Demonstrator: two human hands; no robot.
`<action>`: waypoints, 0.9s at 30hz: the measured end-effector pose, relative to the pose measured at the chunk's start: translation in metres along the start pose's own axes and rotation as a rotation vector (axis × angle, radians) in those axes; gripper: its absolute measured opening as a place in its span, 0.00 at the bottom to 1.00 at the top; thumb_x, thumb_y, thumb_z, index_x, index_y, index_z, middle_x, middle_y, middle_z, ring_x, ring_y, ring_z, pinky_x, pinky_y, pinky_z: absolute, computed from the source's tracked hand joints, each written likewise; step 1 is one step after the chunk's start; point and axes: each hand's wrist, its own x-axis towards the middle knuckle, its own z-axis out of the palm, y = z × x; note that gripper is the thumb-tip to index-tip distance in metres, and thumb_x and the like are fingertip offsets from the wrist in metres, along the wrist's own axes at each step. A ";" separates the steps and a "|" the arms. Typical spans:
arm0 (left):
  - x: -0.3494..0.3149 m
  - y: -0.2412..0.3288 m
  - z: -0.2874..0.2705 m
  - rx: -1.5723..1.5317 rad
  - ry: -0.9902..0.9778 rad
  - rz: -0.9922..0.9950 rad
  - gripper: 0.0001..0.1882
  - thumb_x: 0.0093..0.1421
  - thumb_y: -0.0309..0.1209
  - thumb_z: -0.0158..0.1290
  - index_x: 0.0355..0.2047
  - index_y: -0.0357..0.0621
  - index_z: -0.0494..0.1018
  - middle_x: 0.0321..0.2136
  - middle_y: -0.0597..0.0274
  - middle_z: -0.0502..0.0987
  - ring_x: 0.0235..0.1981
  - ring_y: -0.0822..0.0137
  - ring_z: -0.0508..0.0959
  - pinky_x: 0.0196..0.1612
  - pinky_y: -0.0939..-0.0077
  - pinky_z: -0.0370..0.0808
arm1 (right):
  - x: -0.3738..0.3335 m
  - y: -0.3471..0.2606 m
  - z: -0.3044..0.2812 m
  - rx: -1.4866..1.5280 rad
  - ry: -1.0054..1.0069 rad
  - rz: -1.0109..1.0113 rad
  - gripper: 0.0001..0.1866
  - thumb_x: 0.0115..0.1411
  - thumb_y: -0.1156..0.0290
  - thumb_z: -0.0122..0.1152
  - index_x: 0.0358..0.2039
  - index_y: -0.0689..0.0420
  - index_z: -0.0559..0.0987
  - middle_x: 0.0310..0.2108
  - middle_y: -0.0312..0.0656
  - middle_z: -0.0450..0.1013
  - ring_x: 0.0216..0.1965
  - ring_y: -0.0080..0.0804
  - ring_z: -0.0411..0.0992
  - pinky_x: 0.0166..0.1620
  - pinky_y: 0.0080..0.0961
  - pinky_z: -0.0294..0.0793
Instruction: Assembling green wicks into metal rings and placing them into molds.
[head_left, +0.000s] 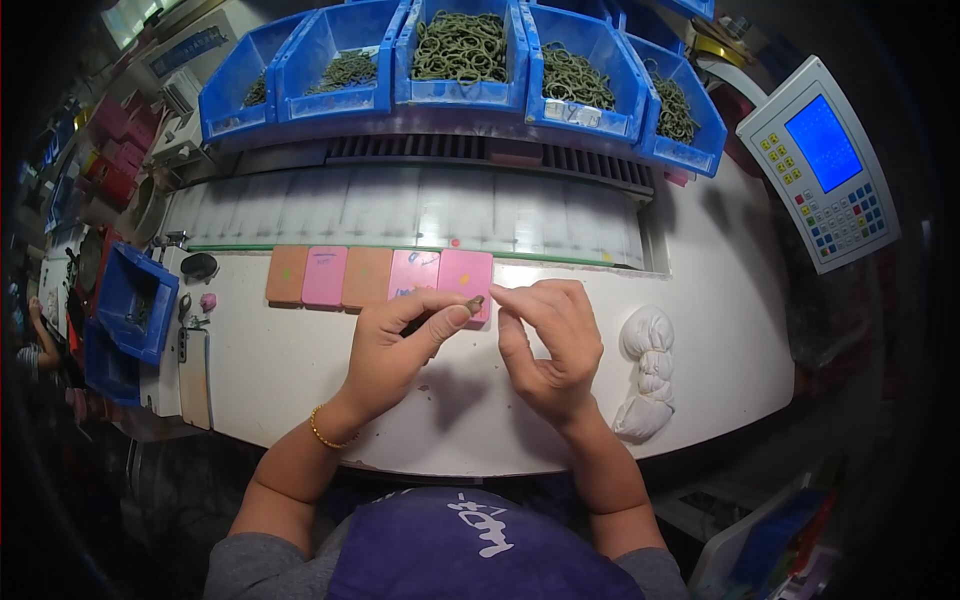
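Between the thumb and forefinger of my left hand [392, 345] is a small olive-green piece [475, 304], perhaps a ring; its full shape is partly covered by the fingers. My right hand [556, 348] is just to the right of it, apart from the left. Its thumb and forefinger come together in a pinch, and whatever is in it is too small to make out. Behind the hands, pink and orange-brown blocks [368, 277] lie side by side in a row. The nearest to the piece is a pink block [466, 272].
Blue bins [460, 93] of green ring-shaped pieces line the back above a lit white panel [400, 212]. A keypad device with a blue screen [822, 163] stands at right. A knotted white cloth bundle [650, 375] lies right of my hands. More blue bins [140, 300] sit at left.
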 end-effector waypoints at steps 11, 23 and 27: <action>0.002 -0.001 -0.005 -0.449 -0.046 -0.347 0.10 0.68 0.34 0.53 0.42 0.41 0.79 0.29 0.71 0.79 0.18 0.85 0.59 0.19 0.88 0.55 | 0.000 0.000 -0.001 0.057 0.006 0.075 0.03 0.54 0.79 0.63 0.30 0.60 0.79 0.27 0.40 0.76 0.31 0.39 0.71 0.35 0.32 0.71; 0.002 -0.004 -0.008 -0.520 -0.041 -0.372 0.10 0.67 0.34 0.54 0.42 0.41 0.79 0.32 0.68 0.80 0.18 0.87 0.58 0.18 0.88 0.52 | -0.003 0.001 0.004 0.114 -0.158 0.115 0.02 0.56 0.72 0.67 0.29 0.56 0.82 0.25 0.36 0.77 0.29 0.34 0.69 0.34 0.29 0.69; 0.003 0.000 -0.005 -0.353 -0.036 -0.302 0.09 0.67 0.31 0.55 0.41 0.39 0.79 0.35 0.66 0.82 0.20 0.85 0.67 0.21 0.89 0.61 | 0.002 -0.003 0.003 0.134 -0.090 0.155 0.02 0.56 0.73 0.67 0.30 0.57 0.82 0.26 0.37 0.77 0.30 0.34 0.70 0.35 0.29 0.69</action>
